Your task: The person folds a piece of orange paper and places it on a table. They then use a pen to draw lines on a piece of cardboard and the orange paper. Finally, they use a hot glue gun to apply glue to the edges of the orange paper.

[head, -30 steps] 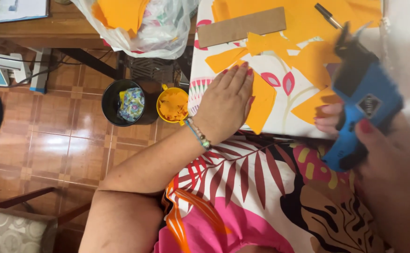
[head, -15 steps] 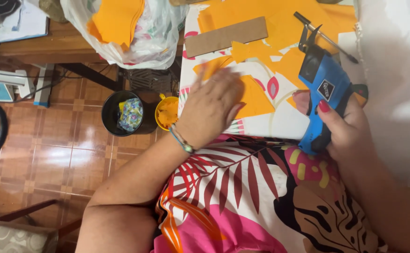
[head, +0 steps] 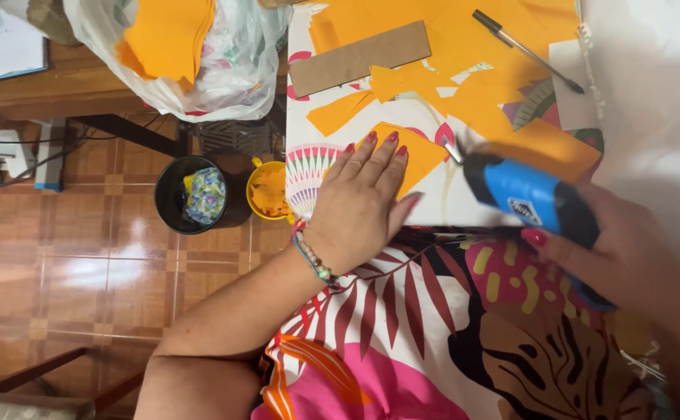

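Lowered since before, right hand point(head: 627, 249) grips the blue glue gun point(head: 530, 198); left hand point(head: 363, 202) lies flat on orange paper point(head: 417, 152).

A blue glue gun point(head: 538, 204) with a dark grip lies tilted in the right hand point(head: 627, 249), its metal nozzle pointing up-left toward an orange paper piece point(head: 414, 152). That flat, angular piece rests on the patterned cloth-covered counter point(head: 433, 206), its near edge pinned beneath the fingers of the left hand point(head: 359, 206), which lies spread palm down.
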